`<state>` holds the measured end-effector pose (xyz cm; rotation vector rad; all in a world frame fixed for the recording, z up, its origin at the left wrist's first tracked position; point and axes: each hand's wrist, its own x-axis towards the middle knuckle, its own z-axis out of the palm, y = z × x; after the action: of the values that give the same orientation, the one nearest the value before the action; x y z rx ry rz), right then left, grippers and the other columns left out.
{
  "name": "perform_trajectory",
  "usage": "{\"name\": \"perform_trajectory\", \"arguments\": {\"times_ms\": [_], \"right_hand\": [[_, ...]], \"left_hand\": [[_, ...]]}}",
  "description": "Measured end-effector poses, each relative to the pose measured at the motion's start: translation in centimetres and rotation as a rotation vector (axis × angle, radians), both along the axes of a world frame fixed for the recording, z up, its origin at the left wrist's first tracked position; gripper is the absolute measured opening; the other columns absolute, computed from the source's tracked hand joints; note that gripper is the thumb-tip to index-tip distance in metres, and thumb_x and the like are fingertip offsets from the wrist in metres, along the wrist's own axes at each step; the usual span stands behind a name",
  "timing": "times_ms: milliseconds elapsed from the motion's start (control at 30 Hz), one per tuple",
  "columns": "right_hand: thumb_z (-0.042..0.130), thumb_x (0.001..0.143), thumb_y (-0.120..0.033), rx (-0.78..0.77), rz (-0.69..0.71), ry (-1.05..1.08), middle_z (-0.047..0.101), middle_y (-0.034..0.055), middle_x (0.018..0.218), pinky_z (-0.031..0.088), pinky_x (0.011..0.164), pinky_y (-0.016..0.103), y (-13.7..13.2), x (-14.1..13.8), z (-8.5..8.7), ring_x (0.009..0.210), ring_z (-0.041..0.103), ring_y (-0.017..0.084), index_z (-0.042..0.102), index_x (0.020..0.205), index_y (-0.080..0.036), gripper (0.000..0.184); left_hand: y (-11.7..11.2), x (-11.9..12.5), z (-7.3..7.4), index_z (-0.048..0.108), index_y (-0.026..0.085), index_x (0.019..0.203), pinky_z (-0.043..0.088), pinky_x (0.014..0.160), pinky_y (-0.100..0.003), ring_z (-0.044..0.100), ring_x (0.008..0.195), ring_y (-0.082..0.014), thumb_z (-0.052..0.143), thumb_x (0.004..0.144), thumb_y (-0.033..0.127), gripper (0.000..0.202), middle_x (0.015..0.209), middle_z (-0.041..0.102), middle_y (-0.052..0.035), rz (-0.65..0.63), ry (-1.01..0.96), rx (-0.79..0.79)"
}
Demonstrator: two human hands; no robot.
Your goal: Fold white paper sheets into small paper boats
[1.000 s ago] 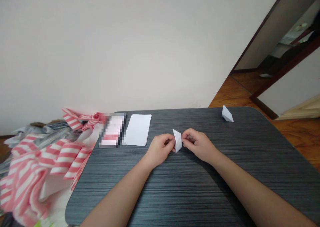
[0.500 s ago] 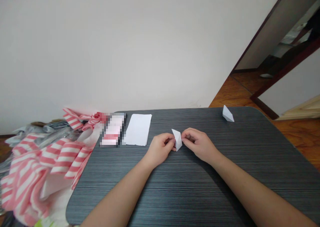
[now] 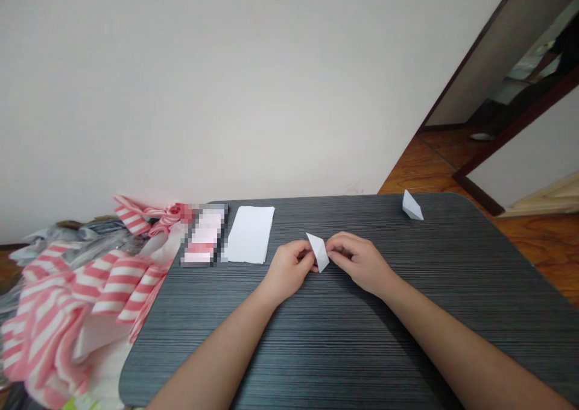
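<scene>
A small folded white paper [image 3: 319, 253], pointed at its top and bottom, is held between both hands over the dark table. My left hand [image 3: 292, 269] pinches its left side, with the fingertips partly hidden behind the paper. At its right edge, the thumb and forefinger of my right hand [image 3: 359, 259] close on it. A second folded white paper piece [image 3: 412, 205], with raised points, sits near the table's far right edge. To the left of my left hand lies a stack of white paper sheets [image 3: 251, 234].
The table [image 3: 289, 362] has dark wood-grain lines and rounded corners, and its far edge meets a pale wall [image 3: 253, 84]. A blurred-out, phone-like object [image 3: 204, 234] lies left of the stack. Red-and-white striped cloth [image 3: 108, 283] is heaped beside the table. A doorway opens at right.
The folded paper has tilted, its upper point moving slightly left. Both hands keep their pinch in nearly the same place.
</scene>
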<state>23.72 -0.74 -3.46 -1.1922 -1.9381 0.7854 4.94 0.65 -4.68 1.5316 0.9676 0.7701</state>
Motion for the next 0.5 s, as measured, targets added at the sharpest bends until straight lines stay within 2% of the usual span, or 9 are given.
{"name": "perform_trajectory", "arguments": {"times_ms": [267,500], "right_hand": [[0.054,0.085,-0.016,0.008,-0.011,-0.011,0.063,0.0033,0.085,0.043,0.068,0.028,0.00,0.04,-0.01,0.077,0.058,0.017,0.063,0.084,-0.021,0.010],[0.055,0.084,-0.013,0.029,0.002,-0.013,0.062,0.0026,0.086,0.042,0.070,0.027,0.05,0.03,-0.12,0.079,0.057,0.015,0.062,0.084,-0.019,0.010]], "left_hand": [[-0.11,0.10,0.64,0.066,0.016,0.094,0.052,0.064,-0.026,0.064,0.067,-0.0147,0.049,0.085,0.026,0.021,0.079,0.067,-0.0032,0.009,0.018,0.022],[-0.02,-0.01,0.56,0.065,0.016,0.094,0.049,0.066,-0.025,0.062,0.067,-0.0143,0.049,0.086,0.026,0.021,0.074,0.065,-0.0023,-0.007,0.048,0.073]]}}
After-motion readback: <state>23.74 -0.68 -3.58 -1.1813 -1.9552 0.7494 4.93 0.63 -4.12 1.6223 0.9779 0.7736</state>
